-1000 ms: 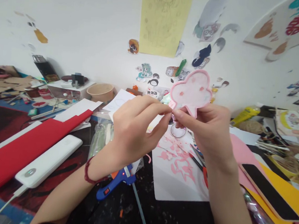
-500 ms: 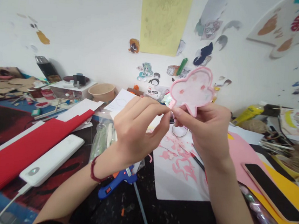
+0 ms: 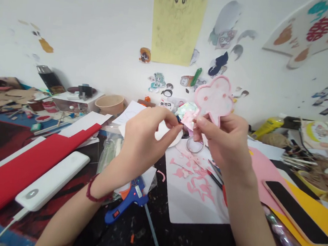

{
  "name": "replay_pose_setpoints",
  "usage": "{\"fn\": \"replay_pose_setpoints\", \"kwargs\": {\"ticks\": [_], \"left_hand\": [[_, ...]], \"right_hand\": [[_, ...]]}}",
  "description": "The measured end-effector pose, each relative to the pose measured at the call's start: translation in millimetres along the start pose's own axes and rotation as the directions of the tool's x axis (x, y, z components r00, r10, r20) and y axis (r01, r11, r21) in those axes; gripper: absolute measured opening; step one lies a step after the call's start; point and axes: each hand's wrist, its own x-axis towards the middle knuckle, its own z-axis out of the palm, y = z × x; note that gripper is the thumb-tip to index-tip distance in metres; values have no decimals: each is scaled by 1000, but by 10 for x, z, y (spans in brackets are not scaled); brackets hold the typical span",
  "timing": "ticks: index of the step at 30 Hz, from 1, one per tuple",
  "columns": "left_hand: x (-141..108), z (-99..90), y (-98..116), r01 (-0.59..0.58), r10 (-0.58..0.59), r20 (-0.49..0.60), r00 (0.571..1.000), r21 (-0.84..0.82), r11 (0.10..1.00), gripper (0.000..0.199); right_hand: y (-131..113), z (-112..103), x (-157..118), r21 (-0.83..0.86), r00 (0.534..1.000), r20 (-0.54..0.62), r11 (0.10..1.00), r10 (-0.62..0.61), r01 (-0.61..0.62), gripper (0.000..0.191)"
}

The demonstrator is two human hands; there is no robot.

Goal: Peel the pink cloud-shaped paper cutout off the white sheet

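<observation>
A pale cloud-shaped piece with a pink rim (image 3: pixel 215 99) stands up from my right hand (image 3: pixel 229 139), whose thumb and fingers pinch its lower end. My left hand (image 3: pixel 147 139) is to the left of it, thumb and index fingertip brought together; whether anything small is between them I cannot make out. A gap separates the two hands. Behind them are a shiny pastel object (image 3: pixel 186 110) and a round clear ring (image 3: pixel 194 145). Pink paper cutouts (image 3: pixel 201 186) lie on a white sheet (image 3: pixel 181 211) beneath my hands.
A blue glue gun (image 3: pixel 127 204) with a glue stick lies below my left wrist. Left are a white power bank (image 3: pixel 52 180), red paper (image 3: pixel 29 168) and a round wooden bowl (image 3: pixel 109 104). A phone (image 3: pixel 297 211) lies right on yellow and pink paper; a pen and scissors are by my right wrist.
My left fingertips have moved left, away from the piece and my right hand. The piece has turned a little and shifted slightly right. The camera view has shifted slightly.
</observation>
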Motion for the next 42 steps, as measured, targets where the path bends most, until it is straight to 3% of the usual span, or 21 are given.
{"fn": "replay_pose_setpoints", "kwargs": {"ticks": [2, 6, 10, 14, 22, 27, 42], "left_hand": [[14, -15, 1, -11, 9, -38, 999, -35, 999, 14], [33, -58, 19, 60, -62, -9, 998, -115, 992, 40], [61, -80, 22, 165, -158, 49, 986, -229, 959, 24], [85, -92, 16, 234, -226, 64, 972, -342, 910, 23], [26, -82, 23, 228, -270, -55, 961, -390, 892, 16], [4, -66, 37, 231, -306, -123, 944, -419, 878, 12], [1, -44, 72, 207, -289, -158, 944, -398, 894, 14]], "right_hand": [[3, 2, 1, 0, 1000, 17, 1000, -7, 7, 13], [-29, 7, -9, -21, 999, 41, 999, 36, -35, 16], [-33, -2, -20, -42, 989, 127, 996, 79, -74, 17], [1, -5, -15, -68, 971, 213, 993, 110, -98, 13], [29, -9, 9, -74, 958, 249, 989, 141, -127, 13], [91, -27, 17, -87, 929, 338, 988, 152, -130, 13], [27, 36, -34, -117, 971, 240, 993, 21, 7, 10]]}}
